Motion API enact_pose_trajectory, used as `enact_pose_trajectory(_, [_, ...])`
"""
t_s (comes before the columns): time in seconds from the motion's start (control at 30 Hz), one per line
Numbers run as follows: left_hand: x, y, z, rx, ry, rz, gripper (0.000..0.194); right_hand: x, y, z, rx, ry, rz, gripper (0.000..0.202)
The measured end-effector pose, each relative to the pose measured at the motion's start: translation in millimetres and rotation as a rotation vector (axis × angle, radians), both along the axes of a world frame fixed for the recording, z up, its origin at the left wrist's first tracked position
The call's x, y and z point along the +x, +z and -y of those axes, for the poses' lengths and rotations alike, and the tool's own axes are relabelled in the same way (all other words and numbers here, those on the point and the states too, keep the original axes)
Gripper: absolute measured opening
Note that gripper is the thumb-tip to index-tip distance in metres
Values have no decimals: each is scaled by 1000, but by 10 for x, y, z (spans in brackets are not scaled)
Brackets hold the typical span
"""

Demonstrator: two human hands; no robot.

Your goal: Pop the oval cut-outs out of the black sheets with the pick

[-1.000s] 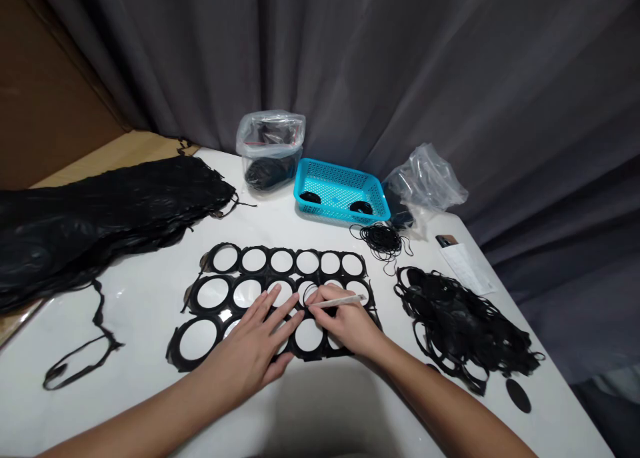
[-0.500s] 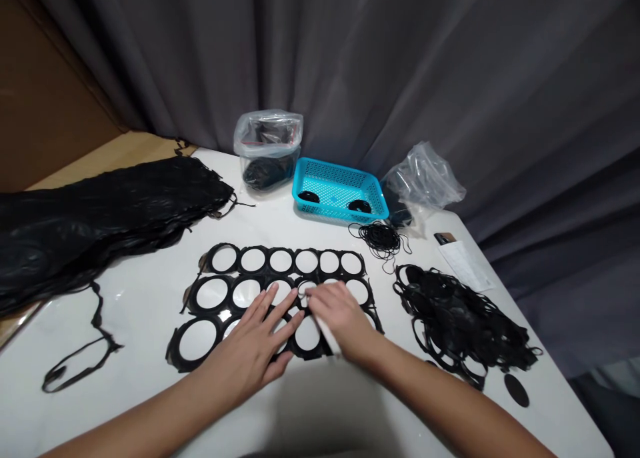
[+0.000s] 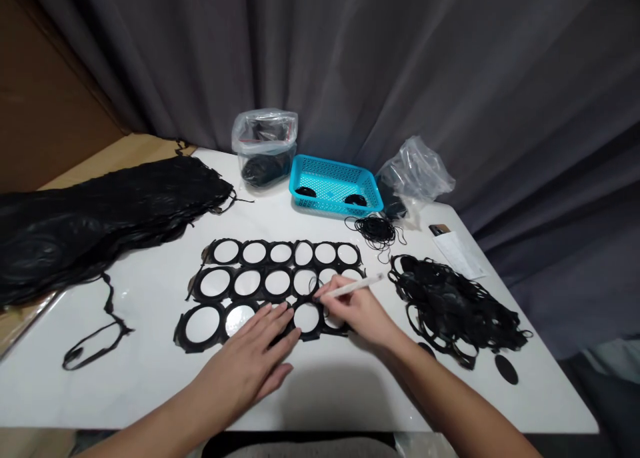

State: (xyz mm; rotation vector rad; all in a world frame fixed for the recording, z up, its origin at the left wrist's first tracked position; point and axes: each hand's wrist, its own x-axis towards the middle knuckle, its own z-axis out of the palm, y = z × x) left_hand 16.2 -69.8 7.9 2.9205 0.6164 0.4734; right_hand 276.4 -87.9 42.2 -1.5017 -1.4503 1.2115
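As the left hand (image 3: 255,351) lies palm down over the nearest row, its fingers slightly apart and gripping nothing, it probably stops the rows of black rings (image 3: 263,283) from sliding on the bench (image 3: 280,221). Pen-fashion, likely for fine control, the right hand (image 3: 357,315) pinches a slim white tool (image 3: 357,285) (its working end is hard to make out) beside a thin dark loop (image 3: 311,285) at the middle row. Both forearms slant inward from the near side.
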Motion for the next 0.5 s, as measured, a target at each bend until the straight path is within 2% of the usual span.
enact_pose_trajectory(0.07, [-14, -54, 115, 28, 8, 10, 43, -143, -64, 173, -27, 46, 40, 12])
enact_pose_trajectory(0.17, [-14, -128, 224, 51, 40, 12, 45, -232, -147, 320, -21, 39, 106, 11])
enact_pose_trajectory(0.5, [44, -104, 301, 25, 68, -6, 45, -306, -175, 415, 119, 34, 162, 13])
